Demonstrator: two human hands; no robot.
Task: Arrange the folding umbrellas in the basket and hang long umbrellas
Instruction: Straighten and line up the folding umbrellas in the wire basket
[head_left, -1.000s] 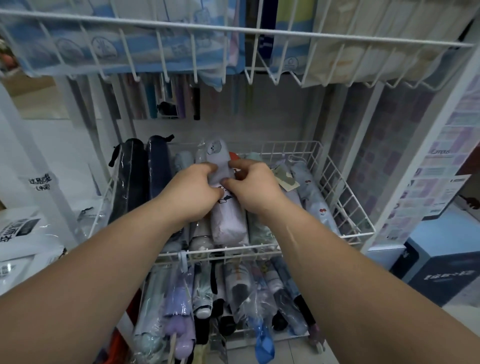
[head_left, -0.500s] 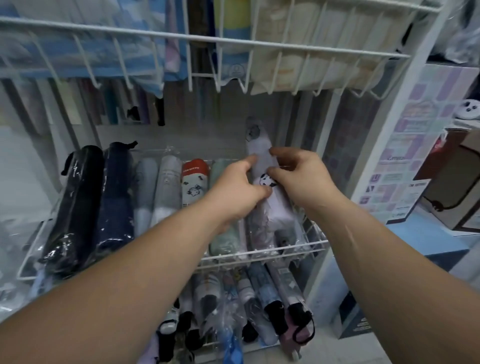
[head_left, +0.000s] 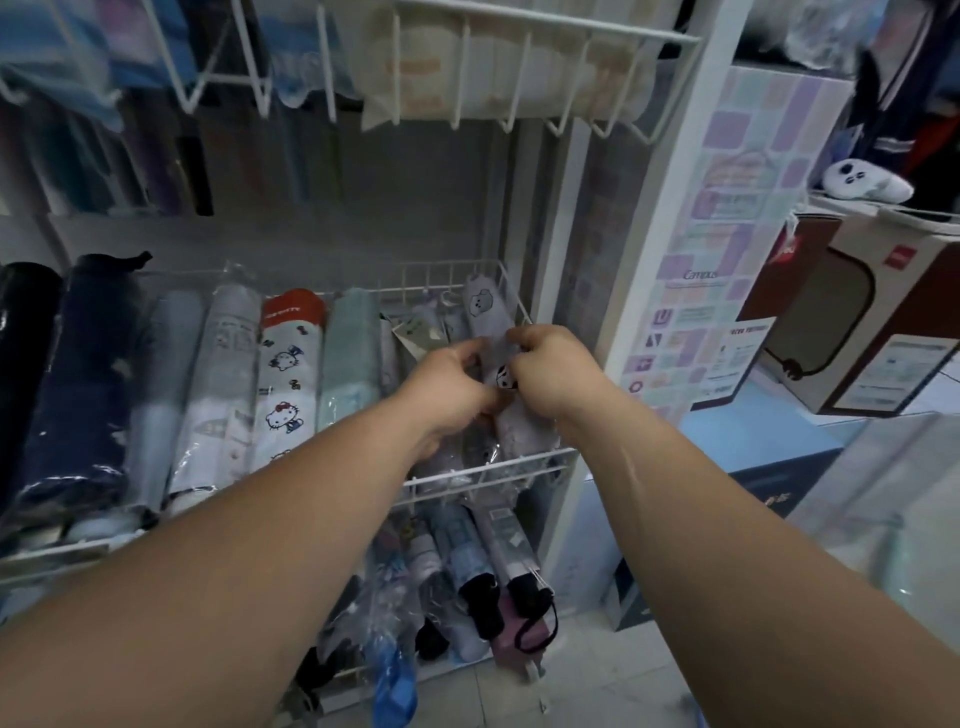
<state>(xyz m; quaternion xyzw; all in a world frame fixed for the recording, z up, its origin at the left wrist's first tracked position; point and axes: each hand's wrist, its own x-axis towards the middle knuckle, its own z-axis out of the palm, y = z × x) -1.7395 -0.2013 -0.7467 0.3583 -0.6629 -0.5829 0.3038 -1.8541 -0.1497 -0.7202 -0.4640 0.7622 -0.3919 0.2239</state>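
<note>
At the right end of the white wire basket (head_left: 426, 280), the left hand (head_left: 447, 387) and right hand (head_left: 553, 374) are both pinching a pale lilac cartoon-printed folding umbrella (head_left: 483, 309) at mid-length, its long axis running near to far between them, just beside the basket's right wall.

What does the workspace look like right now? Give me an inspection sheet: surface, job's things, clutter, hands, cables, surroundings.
Surface: white wire basket, middle tier of a rack, holding folding umbrellas side by side.
Job's things: lilac umbrella with cartoon faces, at the basket's right end, far end raised; Hello Kitty umbrella and navy umbrella lie in the row to its left.
Clutter: paper tag loose among the umbrellas.
Hands: left hand and right hand both pinch the lilac umbrella.
Cables: nothing seen.
Surroundings: wrapped umbrellas on the tier below; poster on the rack's side; brown box to the right.
</note>
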